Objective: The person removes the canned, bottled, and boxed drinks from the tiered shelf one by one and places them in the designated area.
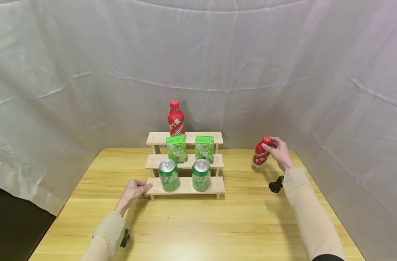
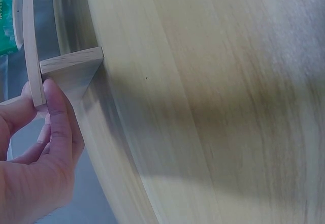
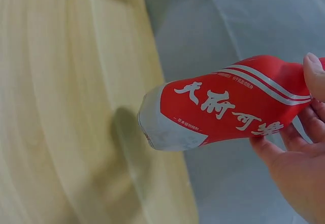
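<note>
My right hand (image 1: 280,152) grips a red soda bottle (image 1: 261,154) near its cap, over the right part of the table. In the right wrist view the bottle (image 3: 228,102) tilts, with white lettering on its red label and a pale base. At the left end of a three-step wooden rack (image 1: 186,185), my left hand (image 1: 135,190) pinches the lowest board between thumb and fingers. The left wrist view shows the fingertips (image 2: 53,89) at the board's end (image 2: 34,56), beside a rack leg (image 2: 76,66).
Another red bottle (image 1: 176,117) stands on the rack's top step. Two green drink cartons (image 1: 177,149) occupy the middle step, and two green cans (image 1: 168,175) the lowest one. Grey cloth (image 1: 198,65) hangs behind and beside the wooden table (image 1: 198,224).
</note>
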Available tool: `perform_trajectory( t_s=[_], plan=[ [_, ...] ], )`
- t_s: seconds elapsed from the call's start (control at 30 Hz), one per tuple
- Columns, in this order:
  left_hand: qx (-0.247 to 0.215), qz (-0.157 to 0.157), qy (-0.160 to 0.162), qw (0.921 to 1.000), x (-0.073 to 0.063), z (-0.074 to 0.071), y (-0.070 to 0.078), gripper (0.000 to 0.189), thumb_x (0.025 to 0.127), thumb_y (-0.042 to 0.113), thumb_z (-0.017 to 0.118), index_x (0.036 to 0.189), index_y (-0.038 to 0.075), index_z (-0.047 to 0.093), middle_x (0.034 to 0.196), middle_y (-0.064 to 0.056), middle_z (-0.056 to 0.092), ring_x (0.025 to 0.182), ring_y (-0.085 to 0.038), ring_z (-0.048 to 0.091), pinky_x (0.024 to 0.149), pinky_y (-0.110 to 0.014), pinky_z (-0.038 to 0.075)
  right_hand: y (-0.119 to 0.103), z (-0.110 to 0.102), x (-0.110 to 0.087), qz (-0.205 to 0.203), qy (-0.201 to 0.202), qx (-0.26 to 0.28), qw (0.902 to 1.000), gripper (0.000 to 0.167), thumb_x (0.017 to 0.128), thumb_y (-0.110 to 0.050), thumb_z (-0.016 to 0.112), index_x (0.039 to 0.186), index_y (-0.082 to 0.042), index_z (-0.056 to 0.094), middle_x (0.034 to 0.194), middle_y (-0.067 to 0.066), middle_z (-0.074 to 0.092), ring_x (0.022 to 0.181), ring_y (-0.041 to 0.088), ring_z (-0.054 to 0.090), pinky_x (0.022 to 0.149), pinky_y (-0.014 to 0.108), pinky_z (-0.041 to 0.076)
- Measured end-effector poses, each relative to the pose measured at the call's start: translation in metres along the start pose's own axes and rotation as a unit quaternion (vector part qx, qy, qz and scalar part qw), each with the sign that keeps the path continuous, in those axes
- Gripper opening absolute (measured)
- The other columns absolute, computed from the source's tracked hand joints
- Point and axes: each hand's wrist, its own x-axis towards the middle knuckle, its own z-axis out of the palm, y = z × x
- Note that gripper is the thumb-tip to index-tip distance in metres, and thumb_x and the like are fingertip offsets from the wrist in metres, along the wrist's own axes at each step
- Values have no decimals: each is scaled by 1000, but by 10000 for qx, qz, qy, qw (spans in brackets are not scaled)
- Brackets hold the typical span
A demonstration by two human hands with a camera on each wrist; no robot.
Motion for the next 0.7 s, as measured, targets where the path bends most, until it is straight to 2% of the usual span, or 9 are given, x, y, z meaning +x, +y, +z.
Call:
perform_trajectory(
  t_s=[0.17, 0.3, 0.37, 0.43, 0.53, 0.63, 0.7],
  plan=[
    [8, 9, 0, 10000, 0, 0, -1, 41, 97, 12, 67, 117, -22, 56, 95, -26, 70, 68, -10, 66, 74, -29, 66, 12, 1, -2, 172, -11, 10, 9999, 59, 103, -20, 58, 149, 7, 33, 151, 29, 43, 100, -8, 49, 108, 24, 47],
    [37, 31, -7, 10000, 1, 0, -1, 41, 97, 13, 66, 117, -22, 57, 93, -24, 71, 67, -9, 66, 74, -29, 66, 17, 3, -3, 256, -27, 26, 9997, 59, 103, -20, 58, 149, 7, 32, 152, 29, 41, 107, -4, 48, 121, 39, 43],
    [42, 28, -5, 10000, 1, 0, -2, 41, 97, 13, 66, 117, -22, 57, 92, -22, 71, 67, -9, 66, 74, -29, 66, 20, 4, -4, 262, -46, 54, 9996, 59, 103, -19, 57, 149, 8, 32, 152, 29, 42, 107, -3, 48, 118, 36, 45],
    [57, 11, -6, 10000, 2, 0, -2, 41, 97, 13, 66, 117, -22, 56, 91, -21, 71, 67, -9, 65, 73, -28, 66, 22, 4, -4, 237, -60, 44, 9997, 58, 103, -19, 58, 147, 9, 33, 150, 29, 43, 105, -5, 48, 109, 23, 49],
    [0, -39, 10, 10000, 2, 1, -2, 40, 97, 12, 66, 116, -22, 56, 91, -20, 71, 68, -9, 65, 71, -26, 65, 26, 4, -4, 184, -82, 32, 9998, 56, 103, -17, 58, 146, 10, 34, 145, 29, 46, 98, -11, 48, 93, 7, 45],
    [-33, -71, 34, 10000, 2, 1, -2, 39, 96, 11, 67, 115, -22, 57, 92, -21, 70, 68, -9, 64, 70, -24, 65, 28, 4, -3, 132, -116, -4, 9998, 55, 103, -16, 57, 145, 11, 35, 144, 30, 46, 97, -11, 48, 86, 1, 43],
    [-35, -97, 57, 9999, 2, 2, -1, 39, 96, 11, 67, 115, -21, 57, 94, -22, 69, 68, -9, 64, 69, -24, 64, 28, 4, -3, 85, -175, -113, 9997, 55, 104, -17, 56, 145, 12, 34, 145, 32, 45, 105, -4, 51, 86, 3, 44]
  ],
)
